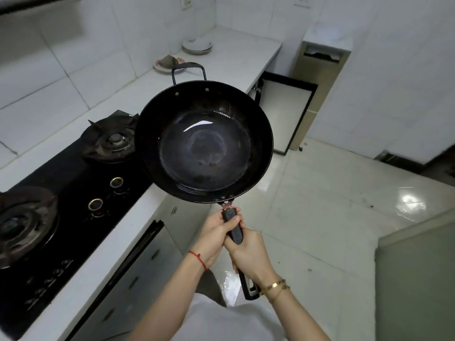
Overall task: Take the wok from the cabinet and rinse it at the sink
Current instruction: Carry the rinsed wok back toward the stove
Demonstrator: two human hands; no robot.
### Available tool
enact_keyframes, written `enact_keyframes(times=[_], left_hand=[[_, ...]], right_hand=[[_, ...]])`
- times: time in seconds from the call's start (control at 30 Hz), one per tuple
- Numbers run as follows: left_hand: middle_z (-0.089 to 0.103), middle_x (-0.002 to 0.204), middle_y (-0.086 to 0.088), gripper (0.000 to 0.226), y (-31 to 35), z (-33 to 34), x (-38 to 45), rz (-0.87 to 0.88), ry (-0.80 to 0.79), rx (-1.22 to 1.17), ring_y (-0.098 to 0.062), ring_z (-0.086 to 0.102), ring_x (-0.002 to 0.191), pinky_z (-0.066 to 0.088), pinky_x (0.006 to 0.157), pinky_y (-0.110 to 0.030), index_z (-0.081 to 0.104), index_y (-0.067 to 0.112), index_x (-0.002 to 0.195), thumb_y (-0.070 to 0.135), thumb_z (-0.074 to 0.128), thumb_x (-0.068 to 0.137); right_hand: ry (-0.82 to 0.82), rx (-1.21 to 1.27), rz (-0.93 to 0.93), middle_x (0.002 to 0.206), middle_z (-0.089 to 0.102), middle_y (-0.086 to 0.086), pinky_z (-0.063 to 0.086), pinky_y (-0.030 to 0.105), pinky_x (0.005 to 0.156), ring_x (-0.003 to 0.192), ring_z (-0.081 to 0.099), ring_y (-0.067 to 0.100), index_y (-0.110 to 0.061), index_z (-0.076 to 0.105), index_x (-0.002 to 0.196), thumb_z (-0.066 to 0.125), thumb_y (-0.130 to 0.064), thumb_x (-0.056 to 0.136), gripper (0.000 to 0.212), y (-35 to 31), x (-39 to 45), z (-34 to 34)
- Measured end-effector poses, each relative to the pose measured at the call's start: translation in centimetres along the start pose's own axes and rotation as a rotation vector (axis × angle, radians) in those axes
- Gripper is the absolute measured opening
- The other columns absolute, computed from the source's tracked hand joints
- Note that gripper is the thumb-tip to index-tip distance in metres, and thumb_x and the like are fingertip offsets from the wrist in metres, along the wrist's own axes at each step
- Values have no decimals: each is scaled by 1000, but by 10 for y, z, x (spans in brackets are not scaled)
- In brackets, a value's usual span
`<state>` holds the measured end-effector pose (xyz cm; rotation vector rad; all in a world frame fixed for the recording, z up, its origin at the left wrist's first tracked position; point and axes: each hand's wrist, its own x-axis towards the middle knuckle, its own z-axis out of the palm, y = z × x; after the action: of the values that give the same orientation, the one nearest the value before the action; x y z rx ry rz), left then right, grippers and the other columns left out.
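Observation:
A black wok (204,141) with a loop handle at its far rim hangs in the air beside the counter edge, its empty bowl facing up toward me. Its long black handle runs back toward my body. My left hand (216,236) grips the handle close to the bowl. My right hand (248,253) grips it just behind, lower down. An open cabinet door (285,112) stands under the far end of the counter. No sink is in view.
A black two-burner gas hob (73,193) is set in the white counter (236,60) on my left. Plates and a bowl (197,46) sit at the counter's far end. A pale tiled floor (332,205) spreads to the right.

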<state>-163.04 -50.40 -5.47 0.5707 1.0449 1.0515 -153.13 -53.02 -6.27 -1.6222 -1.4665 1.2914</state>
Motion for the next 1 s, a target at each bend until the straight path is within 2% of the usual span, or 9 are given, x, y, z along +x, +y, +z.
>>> enact_keyframes(times=[0.17,0.4,0.7,0.87,1.0], left_hand=[[58,83,-10,16,14,16,70,-15,-26,18,-11,62,67,55,69,-19,55,-2,108,-7,50,93],[59,80,-9,16,53,36,196,-33,-48,7,-13,62,69,54,69,-22,54,-2,109,-6,50,94],[61,77,-7,14,129,60,357,-33,-95,17,-18,60,75,50,85,-33,55,-1,107,-5,52,94],[60,78,-9,12,160,66,419,-11,-108,76,-17,60,74,52,80,-29,52,-1,107,-4,48,95],[61,79,-9,13,178,68,467,5,-34,105,-16,62,72,51,80,-30,55,1,105,-5,50,94]], right_hand=[[22,2,-16,42,52,-6,38,23,42,38,50,7,-24,51,60,59,-18,87,28,0,67,-24],[17,17,10,49,53,-3,38,24,40,37,49,10,-17,53,64,59,-20,87,24,-15,191,-58],[19,27,25,47,51,-1,38,23,36,32,48,11,-16,52,64,57,-14,89,26,-68,351,-104],[0,12,53,48,52,0,39,25,37,34,50,12,-16,53,63,57,-15,89,26,-84,419,-120],[-30,-40,51,51,55,1,41,25,41,39,50,9,-18,54,62,58,-17,88,27,-88,475,-128]])
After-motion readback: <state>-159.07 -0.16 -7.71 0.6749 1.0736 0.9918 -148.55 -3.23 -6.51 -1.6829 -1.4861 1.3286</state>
